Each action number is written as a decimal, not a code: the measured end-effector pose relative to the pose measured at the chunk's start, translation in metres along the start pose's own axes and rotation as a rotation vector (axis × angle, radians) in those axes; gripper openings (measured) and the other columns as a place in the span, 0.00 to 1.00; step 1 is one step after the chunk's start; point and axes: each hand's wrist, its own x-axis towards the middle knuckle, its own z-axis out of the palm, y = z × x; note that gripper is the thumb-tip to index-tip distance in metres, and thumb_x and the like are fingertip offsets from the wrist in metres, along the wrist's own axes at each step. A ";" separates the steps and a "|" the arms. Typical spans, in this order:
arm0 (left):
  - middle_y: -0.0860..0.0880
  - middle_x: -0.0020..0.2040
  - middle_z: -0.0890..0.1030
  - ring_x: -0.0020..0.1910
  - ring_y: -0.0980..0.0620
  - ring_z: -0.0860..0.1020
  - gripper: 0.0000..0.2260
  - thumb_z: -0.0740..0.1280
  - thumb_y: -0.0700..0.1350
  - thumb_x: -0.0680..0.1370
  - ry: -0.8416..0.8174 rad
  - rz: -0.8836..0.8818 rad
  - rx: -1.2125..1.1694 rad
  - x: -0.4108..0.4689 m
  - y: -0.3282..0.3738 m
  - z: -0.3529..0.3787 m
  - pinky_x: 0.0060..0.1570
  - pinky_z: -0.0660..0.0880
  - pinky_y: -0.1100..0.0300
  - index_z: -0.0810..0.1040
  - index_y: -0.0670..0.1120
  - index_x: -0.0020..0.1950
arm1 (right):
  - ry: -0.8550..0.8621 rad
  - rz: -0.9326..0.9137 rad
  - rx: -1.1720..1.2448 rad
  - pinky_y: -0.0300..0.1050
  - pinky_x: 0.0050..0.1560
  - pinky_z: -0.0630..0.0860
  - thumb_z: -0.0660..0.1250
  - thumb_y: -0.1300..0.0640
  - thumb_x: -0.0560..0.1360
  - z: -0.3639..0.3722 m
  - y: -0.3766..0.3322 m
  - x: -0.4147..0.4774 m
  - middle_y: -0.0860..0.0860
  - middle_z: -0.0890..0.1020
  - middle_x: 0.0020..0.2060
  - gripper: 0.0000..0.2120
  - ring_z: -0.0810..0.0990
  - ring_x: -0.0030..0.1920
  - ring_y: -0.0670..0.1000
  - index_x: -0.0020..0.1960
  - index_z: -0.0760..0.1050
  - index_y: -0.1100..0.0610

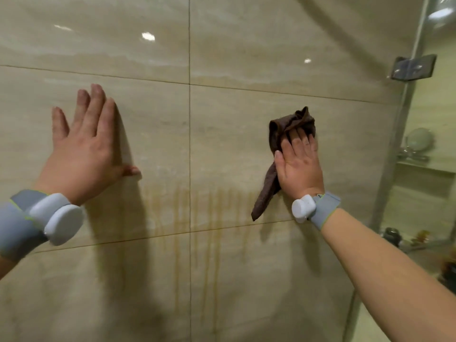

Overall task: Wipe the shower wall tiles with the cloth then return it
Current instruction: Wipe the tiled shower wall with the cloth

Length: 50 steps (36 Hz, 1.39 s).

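Observation:
Large glossy beige wall tiles fill the view, with yellowish drip streaks running down the middle. My right hand presses a dark brown cloth flat against the tile at the right; the cloth bunches above my fingers and one corner hangs down below my wrist. My left hand lies flat on the wall at the left, fingers spread, with nothing in it. Both wrists carry grey bands with white pods.
A glass shower panel with a metal hinge bracket and a metal frame edge stands at the right. Behind the glass, a shelf holds a round object, and small bottles sit lower down.

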 end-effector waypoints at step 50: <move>0.37 0.81 0.51 0.79 0.38 0.51 0.40 0.76 0.41 0.70 -0.069 0.089 -0.082 -0.049 -0.092 -0.052 0.76 0.53 0.42 0.60 0.39 0.77 | -0.128 0.240 0.319 0.64 0.75 0.51 0.61 0.52 0.78 0.007 -0.297 -0.067 0.59 0.75 0.63 0.17 0.65 0.70 0.63 0.63 0.74 0.59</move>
